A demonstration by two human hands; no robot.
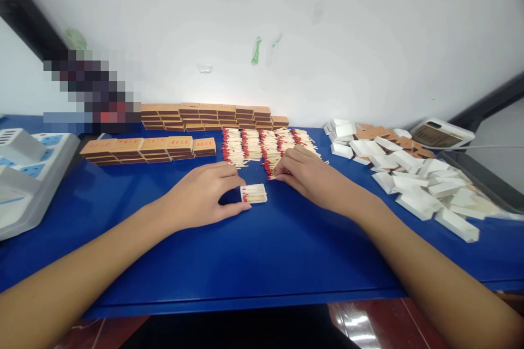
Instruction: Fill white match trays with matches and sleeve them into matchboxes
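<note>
My left hand [207, 193] rests on the table with its thumb and fingers around the left end of a small white matchbox tray [262, 186]. Several red-tipped matches lie inside that tray. Beyond it, loose matches [252, 146] are laid out in side-by-side heaps, mostly with their red heads to the left. My right hand [305, 174] is at the near end of a middle heap, its fingers pinched together on matches there. The fingertips partly cover what they grip, so how many matches they hold is hidden.
Stacked matchboxes [139, 148] stand at the left, with a longer stack [213, 114] along the wall. White trays [417, 202] and brown box sleeves [372, 132] are heaped at the right near a white phone-like device [444, 132]. A power strip [53, 174] sits at the far left.
</note>
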